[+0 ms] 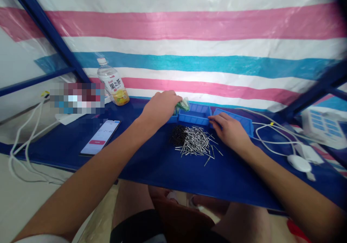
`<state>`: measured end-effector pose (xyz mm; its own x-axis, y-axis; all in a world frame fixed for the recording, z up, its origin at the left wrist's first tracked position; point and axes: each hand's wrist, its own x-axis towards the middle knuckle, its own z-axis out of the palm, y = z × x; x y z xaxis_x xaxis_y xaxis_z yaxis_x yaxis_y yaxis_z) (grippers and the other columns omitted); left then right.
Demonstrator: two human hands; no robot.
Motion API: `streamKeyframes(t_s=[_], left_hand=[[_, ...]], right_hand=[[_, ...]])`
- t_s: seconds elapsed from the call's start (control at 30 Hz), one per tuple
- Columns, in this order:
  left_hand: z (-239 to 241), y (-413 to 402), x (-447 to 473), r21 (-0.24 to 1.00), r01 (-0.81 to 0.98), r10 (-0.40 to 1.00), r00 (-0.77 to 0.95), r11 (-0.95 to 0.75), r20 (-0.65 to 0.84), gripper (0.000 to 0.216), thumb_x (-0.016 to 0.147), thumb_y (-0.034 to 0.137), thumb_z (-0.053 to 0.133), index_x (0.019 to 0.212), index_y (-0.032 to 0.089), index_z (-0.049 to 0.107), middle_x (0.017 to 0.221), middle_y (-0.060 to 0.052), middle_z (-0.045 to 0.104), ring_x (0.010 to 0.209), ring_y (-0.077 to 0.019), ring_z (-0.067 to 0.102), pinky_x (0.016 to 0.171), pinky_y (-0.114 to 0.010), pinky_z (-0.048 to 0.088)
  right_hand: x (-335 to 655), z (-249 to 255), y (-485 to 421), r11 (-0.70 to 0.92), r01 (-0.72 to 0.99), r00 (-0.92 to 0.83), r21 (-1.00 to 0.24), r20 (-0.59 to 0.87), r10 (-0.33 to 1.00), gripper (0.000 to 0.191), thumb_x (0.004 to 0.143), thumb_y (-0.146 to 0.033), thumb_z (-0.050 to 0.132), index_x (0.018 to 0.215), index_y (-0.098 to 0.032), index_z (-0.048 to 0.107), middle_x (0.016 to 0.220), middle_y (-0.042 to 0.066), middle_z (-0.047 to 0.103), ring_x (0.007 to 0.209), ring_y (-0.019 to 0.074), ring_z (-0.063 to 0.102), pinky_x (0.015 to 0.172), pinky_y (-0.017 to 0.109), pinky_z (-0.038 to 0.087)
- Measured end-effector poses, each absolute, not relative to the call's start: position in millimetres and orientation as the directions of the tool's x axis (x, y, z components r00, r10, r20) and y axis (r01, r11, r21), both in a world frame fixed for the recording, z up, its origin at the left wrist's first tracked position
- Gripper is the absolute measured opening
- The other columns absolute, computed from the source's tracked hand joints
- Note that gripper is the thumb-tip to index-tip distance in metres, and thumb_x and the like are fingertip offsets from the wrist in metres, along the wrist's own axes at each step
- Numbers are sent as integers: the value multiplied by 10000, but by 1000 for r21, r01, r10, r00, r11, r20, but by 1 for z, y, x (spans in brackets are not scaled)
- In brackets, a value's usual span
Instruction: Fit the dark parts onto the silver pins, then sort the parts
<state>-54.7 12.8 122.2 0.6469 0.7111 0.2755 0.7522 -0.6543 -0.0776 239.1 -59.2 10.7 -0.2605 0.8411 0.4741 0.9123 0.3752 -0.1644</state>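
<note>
The crumpled, see-through green plastic bag [184, 104] sits beyond the heap of thin silver metal pins [195, 142], up at the level of the bin rims. My left hand [163, 105] pinches it from the left, knuckles up, so the bag lies just to the right of my fingertips; what is inside it I cannot make out. It is too bunched to show a clear long axis. My left hand is plainly the nearer one; my right hand is apart from the bag, beyond the heap and to its right.

Straight beyond the heap stands the ribbed blue plastic middle bin [193, 119], its long side running left to right, with the bag over its left end. Beyond the heap to the left, the blue left bin [173, 119] shows only in part below my hand. To the right is the slanted blue right bin [242, 120], where the curled fingers of my right hand [230, 131] meet its left end; I cannot tell whether they grip or merely rest.

A heap of small dark pieces [176, 135] touches the silver heap on its left. Farther left on the dark blue counter [162, 167] lies a lit phone [100, 137].
</note>
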Motion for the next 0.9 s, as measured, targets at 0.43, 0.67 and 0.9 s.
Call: streamKeyframes(t_s=[0.43,0.67,0.9], left_hand=[[78,-50,-1,-119,723,718,690,-680,89,298,987,14,489,1192,88,692,1122,-165,694,877,-277,756,670,-346,524],[71,-51,3,-72,760,755,650,-646,88,350,1020,138,525,1351,94,630,1257,-196,680,1031,-341,737,692,-393,559],[70,-47,0,-49,731,722,680,-681,129,415,1018,393,648,1323,112,655,1267,-205,696,1100,-361,701,793,-430,547]], right_hand=[[236,12,-60,362,916,-250,-170,465,850,347,1116,-317,474,1296,-167,729,1103,140,732,942,288,732,807,416,583],[236,13,-61,360,916,-248,-178,454,856,348,1115,-304,469,1318,-170,718,1120,138,737,982,296,737,831,414,586],[235,13,-62,366,912,-249,-183,463,850,362,1111,-308,451,1318,-176,717,1109,150,734,954,295,735,805,420,591]])
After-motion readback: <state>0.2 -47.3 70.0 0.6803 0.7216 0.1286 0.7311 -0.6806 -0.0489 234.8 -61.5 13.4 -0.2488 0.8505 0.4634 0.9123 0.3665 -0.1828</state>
